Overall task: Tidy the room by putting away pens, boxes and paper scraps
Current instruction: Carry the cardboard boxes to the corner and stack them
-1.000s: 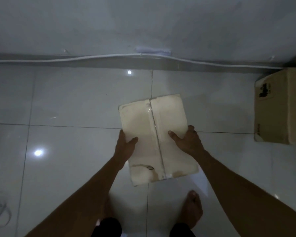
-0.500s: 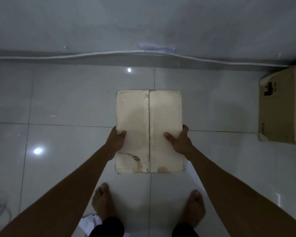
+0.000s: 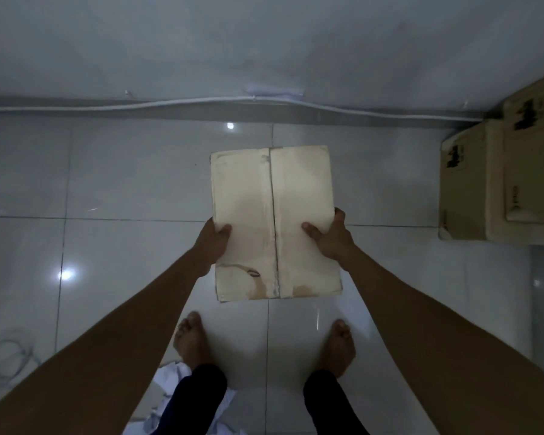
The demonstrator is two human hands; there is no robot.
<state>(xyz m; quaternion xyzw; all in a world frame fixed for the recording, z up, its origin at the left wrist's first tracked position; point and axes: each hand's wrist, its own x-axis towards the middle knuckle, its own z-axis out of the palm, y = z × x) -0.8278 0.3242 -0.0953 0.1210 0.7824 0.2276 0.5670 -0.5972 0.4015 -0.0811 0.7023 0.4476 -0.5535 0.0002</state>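
Two hands, left (image 3: 213,243) and right (image 3: 330,241), each had a closed grip on the pale box (image 3: 274,221), held above floor; long axis pointed away; stacked cartons (image 3: 496,180) lay right, nearer right hand.

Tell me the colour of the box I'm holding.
Pale cream cardboard box with brown stains, seen in the head view.

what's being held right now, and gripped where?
A pale cardboard box, held by both hands: left hand on its left edge, right hand on its right edge, thumbs on the top face, below mid-length.
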